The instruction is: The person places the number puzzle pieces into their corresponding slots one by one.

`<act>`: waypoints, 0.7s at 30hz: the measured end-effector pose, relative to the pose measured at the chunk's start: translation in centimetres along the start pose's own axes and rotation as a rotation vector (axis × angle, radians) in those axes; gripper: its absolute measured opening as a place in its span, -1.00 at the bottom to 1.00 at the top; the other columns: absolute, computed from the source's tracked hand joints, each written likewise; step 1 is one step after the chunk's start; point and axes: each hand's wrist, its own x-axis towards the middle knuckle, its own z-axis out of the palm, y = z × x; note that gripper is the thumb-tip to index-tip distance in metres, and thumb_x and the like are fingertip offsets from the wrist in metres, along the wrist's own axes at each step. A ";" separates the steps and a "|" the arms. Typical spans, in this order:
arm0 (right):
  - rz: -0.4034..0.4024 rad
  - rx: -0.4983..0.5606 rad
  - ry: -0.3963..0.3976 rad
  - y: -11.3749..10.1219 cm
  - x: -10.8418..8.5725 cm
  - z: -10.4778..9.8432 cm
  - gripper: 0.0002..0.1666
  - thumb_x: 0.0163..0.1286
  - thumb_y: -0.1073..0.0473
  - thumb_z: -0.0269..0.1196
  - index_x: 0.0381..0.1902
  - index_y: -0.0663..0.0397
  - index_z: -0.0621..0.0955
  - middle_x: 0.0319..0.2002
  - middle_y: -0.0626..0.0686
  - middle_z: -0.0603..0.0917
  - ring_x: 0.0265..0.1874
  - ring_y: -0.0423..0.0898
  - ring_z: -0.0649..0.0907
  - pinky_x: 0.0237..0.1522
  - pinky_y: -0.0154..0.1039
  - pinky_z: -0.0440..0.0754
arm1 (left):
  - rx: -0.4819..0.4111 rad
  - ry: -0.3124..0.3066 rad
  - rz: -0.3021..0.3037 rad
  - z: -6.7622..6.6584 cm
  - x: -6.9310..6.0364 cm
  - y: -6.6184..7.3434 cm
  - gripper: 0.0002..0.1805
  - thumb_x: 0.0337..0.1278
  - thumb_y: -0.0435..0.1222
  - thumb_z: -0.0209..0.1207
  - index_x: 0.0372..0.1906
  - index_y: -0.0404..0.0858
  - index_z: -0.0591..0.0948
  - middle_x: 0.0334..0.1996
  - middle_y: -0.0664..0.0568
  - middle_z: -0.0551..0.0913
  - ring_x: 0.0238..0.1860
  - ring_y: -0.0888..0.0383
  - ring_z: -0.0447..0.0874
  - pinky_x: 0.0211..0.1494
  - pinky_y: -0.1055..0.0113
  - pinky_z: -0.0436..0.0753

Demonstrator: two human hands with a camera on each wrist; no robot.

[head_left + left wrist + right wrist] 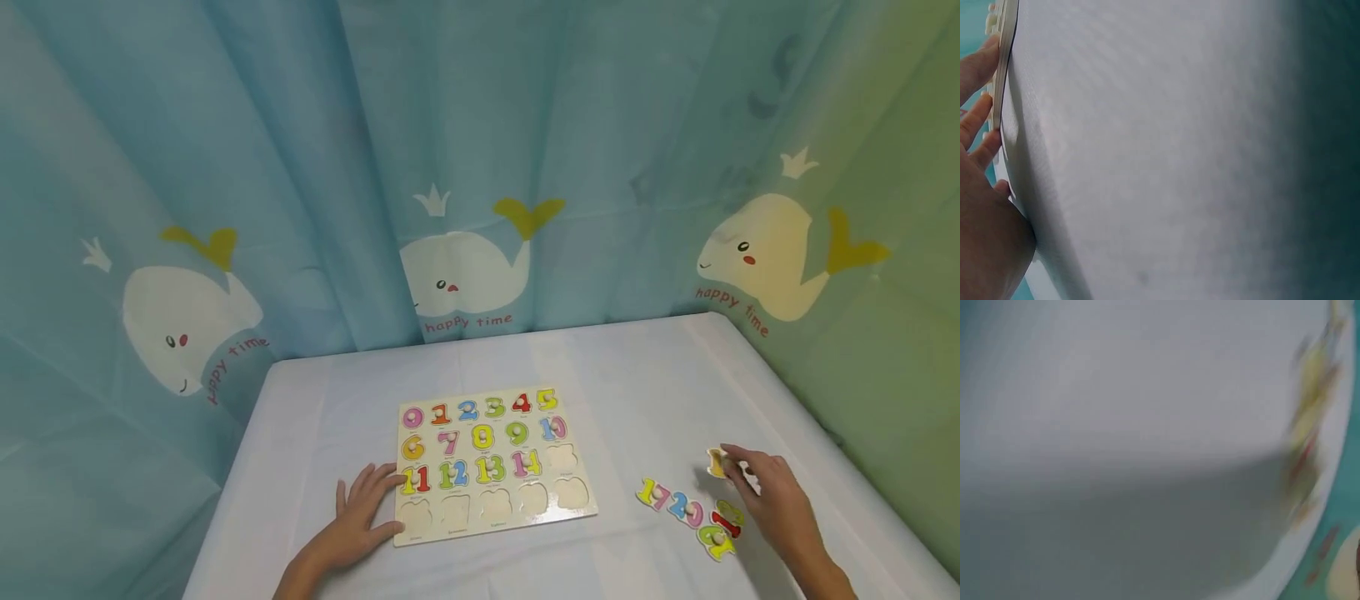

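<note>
A wooden number puzzle board lies on the table, with knobbed pieces from 0 to 14 seated in its upper rows. Along its lower right, several shallow recesses show bare wood. My left hand rests at the board's left edge, fingers spread and touching it beside the number 11 piece. Off to the right, my right hand pinches a number piece above the table; an orange 1 shows on it, and its other digit is hidden by the fingers. In the right wrist view everything is blurred.
Left of the right hand lie a 17 piece and a 20 piece. Nearer me, a yellow-green piece lies against a red and green piece. A whale-print curtain hangs behind the white-covered table.
</note>
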 end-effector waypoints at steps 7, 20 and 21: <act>0.046 0.316 -0.314 -7.2 3.3 6.2 -0.58 0.14 0.37 0.34 -0.01 0.15 0.58 -0.33 -0.13 0.59 -0.41 -0.28 0.53 -0.52 -0.37 0.56 | -0.017 0.010 0.021 0.0 -0.1 -0.1 -0.34 0.10 0.00 0.21 0.28 -0.14 0.36 0.35 -0.15 0.17 0.38 -0.30 -0.18 0.15 -0.41 -0.50; -0.008 0.301 -0.458 -11.8 5.5 13.0 -0.61 0.18 0.39 0.31 -0.01 0.08 0.58 -0.23 -0.12 0.59 -0.26 -0.18 0.54 -0.15 -0.26 0.59 | -0.029 -0.017 -0.012 0.2 0.1 0.0 -0.32 0.09 0.03 0.20 0.30 -0.10 0.34 0.38 -0.11 0.16 0.40 -0.26 -0.21 0.19 -0.36 -0.52; 0.000 0.299 -0.459 -11.9 5.5 13.1 -0.61 0.18 0.38 0.31 -0.01 0.07 0.58 -0.23 -0.12 0.59 -0.25 -0.18 0.55 -0.14 -0.26 0.59 | -0.029 -0.010 -0.009 0.1 0.1 -0.1 -0.32 0.09 0.02 0.21 0.30 -0.10 0.34 0.37 -0.12 0.17 0.40 -0.27 -0.21 0.19 -0.37 -0.51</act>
